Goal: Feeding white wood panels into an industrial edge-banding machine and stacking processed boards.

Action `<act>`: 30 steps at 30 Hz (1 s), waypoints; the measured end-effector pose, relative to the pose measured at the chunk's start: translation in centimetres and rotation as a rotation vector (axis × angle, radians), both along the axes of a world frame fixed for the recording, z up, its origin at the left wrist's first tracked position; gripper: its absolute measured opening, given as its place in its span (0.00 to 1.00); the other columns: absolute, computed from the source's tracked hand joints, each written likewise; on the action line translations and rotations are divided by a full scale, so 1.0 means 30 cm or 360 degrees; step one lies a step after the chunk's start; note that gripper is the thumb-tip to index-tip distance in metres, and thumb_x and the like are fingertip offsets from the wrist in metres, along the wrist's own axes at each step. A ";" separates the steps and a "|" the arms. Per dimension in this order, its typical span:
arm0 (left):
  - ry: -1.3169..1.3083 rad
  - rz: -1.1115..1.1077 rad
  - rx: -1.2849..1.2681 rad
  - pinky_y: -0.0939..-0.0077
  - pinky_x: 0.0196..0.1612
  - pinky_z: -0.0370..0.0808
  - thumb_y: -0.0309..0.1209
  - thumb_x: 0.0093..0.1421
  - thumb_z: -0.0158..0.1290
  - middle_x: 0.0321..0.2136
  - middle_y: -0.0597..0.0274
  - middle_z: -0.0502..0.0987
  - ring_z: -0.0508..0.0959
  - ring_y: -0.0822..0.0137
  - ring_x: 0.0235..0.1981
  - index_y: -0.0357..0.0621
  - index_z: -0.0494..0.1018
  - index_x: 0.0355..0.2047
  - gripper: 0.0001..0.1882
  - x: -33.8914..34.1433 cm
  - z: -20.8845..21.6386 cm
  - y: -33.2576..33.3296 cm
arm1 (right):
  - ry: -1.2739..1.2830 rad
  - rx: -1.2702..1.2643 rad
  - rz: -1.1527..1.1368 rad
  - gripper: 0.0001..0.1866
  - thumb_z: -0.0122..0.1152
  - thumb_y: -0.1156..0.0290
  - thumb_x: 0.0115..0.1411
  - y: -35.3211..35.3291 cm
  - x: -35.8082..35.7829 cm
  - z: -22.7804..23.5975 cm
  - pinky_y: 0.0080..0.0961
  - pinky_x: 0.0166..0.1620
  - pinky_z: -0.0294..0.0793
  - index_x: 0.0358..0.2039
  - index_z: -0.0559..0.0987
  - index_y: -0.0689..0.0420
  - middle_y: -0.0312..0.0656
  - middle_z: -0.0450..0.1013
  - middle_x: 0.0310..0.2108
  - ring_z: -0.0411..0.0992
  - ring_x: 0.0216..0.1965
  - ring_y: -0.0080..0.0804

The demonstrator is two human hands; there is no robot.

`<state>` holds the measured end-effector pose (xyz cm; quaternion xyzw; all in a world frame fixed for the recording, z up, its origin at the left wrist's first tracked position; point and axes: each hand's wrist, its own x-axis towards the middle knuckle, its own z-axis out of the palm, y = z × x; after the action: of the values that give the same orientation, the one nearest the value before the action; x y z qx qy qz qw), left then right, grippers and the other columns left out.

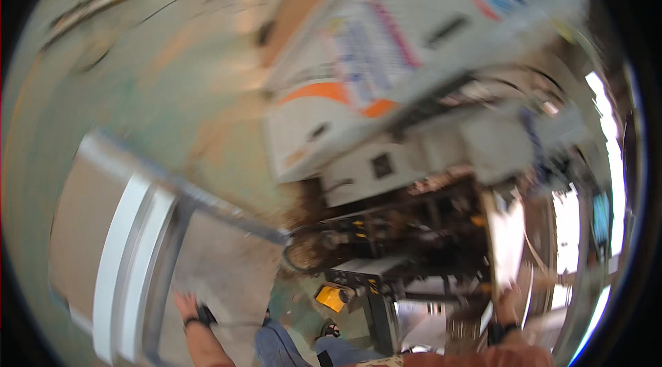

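My left hand [185, 303], with a dark band at the wrist, hangs over a grey-brown flat surface with its fingers apart and nothing in them. Close to it on the left are two long white strips [124, 263] lying side by side across a metal-edged table [221, 212]. My right hand [507, 305] is at the lower end of a long pale panel [507, 236] beside the machine. Motion smears its fingers, so whether they grip the panel or only touch it is hidden.
A large white machine cabinet [296, 133] with an orange stripe and printed sheets fills the upper right. Below it is a dark machine bed [427, 236] with scattered debris. A yellow object [332, 297] lies on the greenish floor [138, 91] near my foot [329, 329].
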<state>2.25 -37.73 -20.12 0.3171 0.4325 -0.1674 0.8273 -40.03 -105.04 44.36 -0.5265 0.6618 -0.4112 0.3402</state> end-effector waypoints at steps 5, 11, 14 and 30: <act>0.0321 -0.1380 -0.0024 0.63 0.51 0.49 0.46 0.52 0.38 0.48 0.59 0.57 0.54 0.60 0.49 0.49 0.51 0.51 0.27 -0.301 0.231 -0.606 | -0.0375 -0.0196 -0.0244 0.07 0.45 0.68 0.52 0.179 0.200 0.101 0.14 0.09 0.49 0.30 0.68 0.55 0.30 0.56 0.09 0.52 0.07 0.17; -0.1700 -0.2777 0.0146 0.63 0.56 0.31 0.38 0.56 0.35 0.55 0.58 0.47 0.44 0.65 0.56 0.46 0.42 0.54 0.27 -0.322 0.541 -0.829 | -0.0401 0.0010 -0.0219 0.10 0.47 0.66 0.52 0.167 0.119 0.157 0.19 0.10 0.59 0.31 0.69 0.59 0.39 0.65 0.13 0.61 0.09 0.23; -0.0999 -0.2511 -0.0173 0.66 0.56 0.39 0.29 0.52 0.41 0.54 0.55 0.48 0.48 0.63 0.55 0.41 0.41 0.53 0.30 -0.209 0.828 -0.924 | 0.0281 -0.0175 -0.0608 0.13 0.50 0.64 0.49 0.120 -0.223 0.168 0.24 0.21 0.68 0.31 0.71 0.60 0.45 0.69 0.18 0.69 0.18 0.29; -0.0473 -0.1515 -0.0524 0.73 0.34 0.68 0.33 0.52 0.42 0.31 0.64 0.69 0.68 0.68 0.32 0.47 0.66 0.27 0.06 -0.014 1.841 -1.419 | 0.0764 0.0935 -0.0570 0.56 0.64 0.53 0.32 0.114 -0.534 0.026 0.37 0.47 0.62 0.55 0.35 0.47 0.59 0.45 0.52 0.56 0.49 0.50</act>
<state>1.82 -80.32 35.11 0.3646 0.0864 -0.5437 0.7510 -56.04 -101.60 45.15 -0.3646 0.8925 -0.1233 0.2353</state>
